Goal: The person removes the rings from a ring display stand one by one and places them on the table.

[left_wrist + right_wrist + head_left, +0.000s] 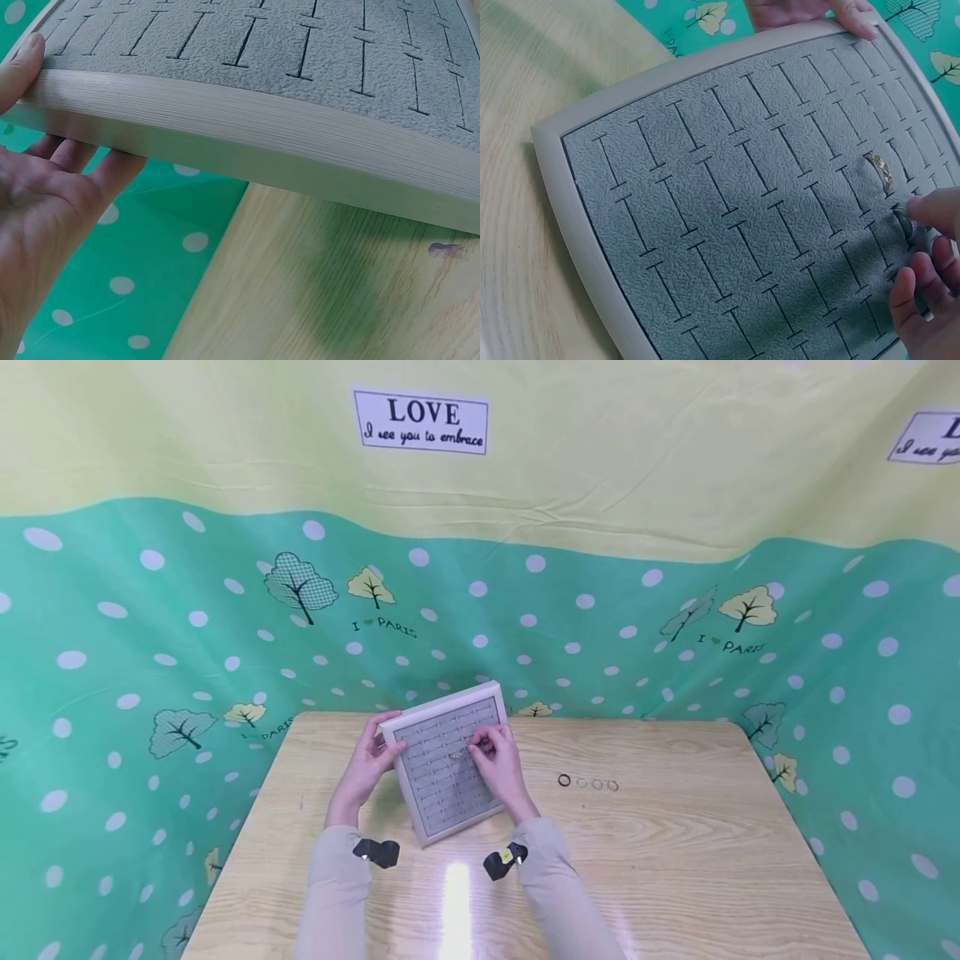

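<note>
A ring display tray (408, 795) with a pale frame and a grey slotted pad is held tilted above the table. My left hand (362, 770) grips its upper left corner, thumb on the frame's face and fingers underneath. A gold-coloured ring (881, 171) stands in one of the pad's slots. Just beside it, my right hand (501, 766) pinches a silver-coloured ring (906, 223) at a slot, with the thumb on the ring. Part of that ring is hidden by the fingers.
Right of the tray, a dark ring (565, 786) and three lighter rings (597, 790) lie in a row on the wooden table (675, 860). A green and yellow printed curtain (600, 635) hangs behind and at both sides of the table.
</note>
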A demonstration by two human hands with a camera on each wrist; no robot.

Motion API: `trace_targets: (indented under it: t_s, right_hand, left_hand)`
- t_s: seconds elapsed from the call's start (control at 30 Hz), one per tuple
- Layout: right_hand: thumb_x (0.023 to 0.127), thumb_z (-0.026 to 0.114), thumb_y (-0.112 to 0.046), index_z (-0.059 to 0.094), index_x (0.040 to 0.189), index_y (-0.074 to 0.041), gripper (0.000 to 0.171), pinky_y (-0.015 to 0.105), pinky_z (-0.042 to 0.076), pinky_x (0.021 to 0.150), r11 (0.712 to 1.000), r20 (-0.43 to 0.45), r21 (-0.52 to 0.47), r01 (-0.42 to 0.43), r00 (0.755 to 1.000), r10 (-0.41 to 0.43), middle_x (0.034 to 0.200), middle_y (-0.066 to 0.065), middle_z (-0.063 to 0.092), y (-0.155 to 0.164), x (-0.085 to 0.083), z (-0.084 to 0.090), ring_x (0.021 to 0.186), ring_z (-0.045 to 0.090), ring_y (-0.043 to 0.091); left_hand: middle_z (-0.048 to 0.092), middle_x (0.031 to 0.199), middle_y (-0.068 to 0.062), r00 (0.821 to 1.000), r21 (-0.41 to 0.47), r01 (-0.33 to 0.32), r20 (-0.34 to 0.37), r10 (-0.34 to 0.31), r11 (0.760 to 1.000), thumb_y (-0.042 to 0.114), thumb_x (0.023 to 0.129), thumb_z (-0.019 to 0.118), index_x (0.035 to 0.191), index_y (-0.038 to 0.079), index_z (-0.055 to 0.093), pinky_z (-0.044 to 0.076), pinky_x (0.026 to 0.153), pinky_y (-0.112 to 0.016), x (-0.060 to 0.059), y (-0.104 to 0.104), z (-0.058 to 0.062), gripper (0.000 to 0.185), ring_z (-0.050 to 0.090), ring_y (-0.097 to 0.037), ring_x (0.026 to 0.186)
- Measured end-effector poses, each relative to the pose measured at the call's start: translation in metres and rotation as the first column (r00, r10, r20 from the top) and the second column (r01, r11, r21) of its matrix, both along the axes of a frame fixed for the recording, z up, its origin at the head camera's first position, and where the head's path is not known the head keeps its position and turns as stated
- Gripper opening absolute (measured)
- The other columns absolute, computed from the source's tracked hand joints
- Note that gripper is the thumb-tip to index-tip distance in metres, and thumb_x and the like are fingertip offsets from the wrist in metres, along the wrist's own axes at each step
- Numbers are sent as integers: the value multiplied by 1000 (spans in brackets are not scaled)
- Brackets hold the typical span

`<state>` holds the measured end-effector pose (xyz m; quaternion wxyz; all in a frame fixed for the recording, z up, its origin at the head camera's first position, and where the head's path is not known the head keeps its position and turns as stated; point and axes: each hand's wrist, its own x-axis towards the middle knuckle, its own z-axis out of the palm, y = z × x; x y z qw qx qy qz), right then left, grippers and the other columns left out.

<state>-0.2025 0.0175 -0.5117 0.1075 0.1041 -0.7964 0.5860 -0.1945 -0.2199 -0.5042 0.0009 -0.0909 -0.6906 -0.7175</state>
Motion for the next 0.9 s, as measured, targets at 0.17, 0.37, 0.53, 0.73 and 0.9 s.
trace_targets:
  t_s: [0.17, 0.37, 0.53, 0.73, 0.9]
  right_hand:
    - [84, 67, 6, 60, 88, -1, 11, 19, 43, 66, 1000, 12, -13, -15, 1000, 15, 97, 10, 46, 2, 1, -1, 82, 48, 20]
    - [83, 67, 5, 60, 87, -2, 11, 20, 43, 65, 999, 8, -3, -36, 999, 36, 96, 8, 46, 6, 3, -3, 82, 48, 19]
    - [82, 67, 4, 60, 87, -4, 11, 22, 43, 65, 999, 22, -14, -30, 999, 31, 95, 6, 49, 9, 8, -7, 80, 49, 18]
    - [82, 66, 5, 60, 88, -4, 12, 22, 43, 65, 999, 48, -46, -6, 999, 8, 95, 7, 52, 11, 14, -15, 81, 51, 19]
    - [82, 66, 6, 61, 87, -4, 12, 22, 43, 65, 998, 44, -68, 17, 999, -14, 94, 7, 52, 16, 17, -19, 81, 51, 21]
  left_hand:
    - [55, 116, -19, 1000, -6, -2, 6, 2, 1000, -4, 93, 56, 140, 10, 36, 57, 74, -40, 0, 0, -1, 53, 65, -18, 93]
    - [53, 117, -21, 1000, -14, -18, 26, 18, 1000, -4, 93, 57, 140, 11, 36, 56, 76, -39, 0, 1, 0, 53, 64, -18, 94]
    - [53, 119, -22, 999, -17, -21, 30, 22, 1000, -2, 93, 57, 140, 10, 36, 56, 76, -39, 2, 2, 1, 53, 64, -18, 95]
    - [53, 119, -21, 999, -10, -18, 35, 19, 1000, -2, 94, 56, 140, 12, 36, 56, 78, -41, 2, 1, 2, 52, 64, -18, 96]
    - [54, 117, -19, 1000, -4, -14, 15, 14, 1000, -3, 94, 56, 139, 11, 36, 56, 76, -40, 2, 1, 0, 52, 64, -18, 95]
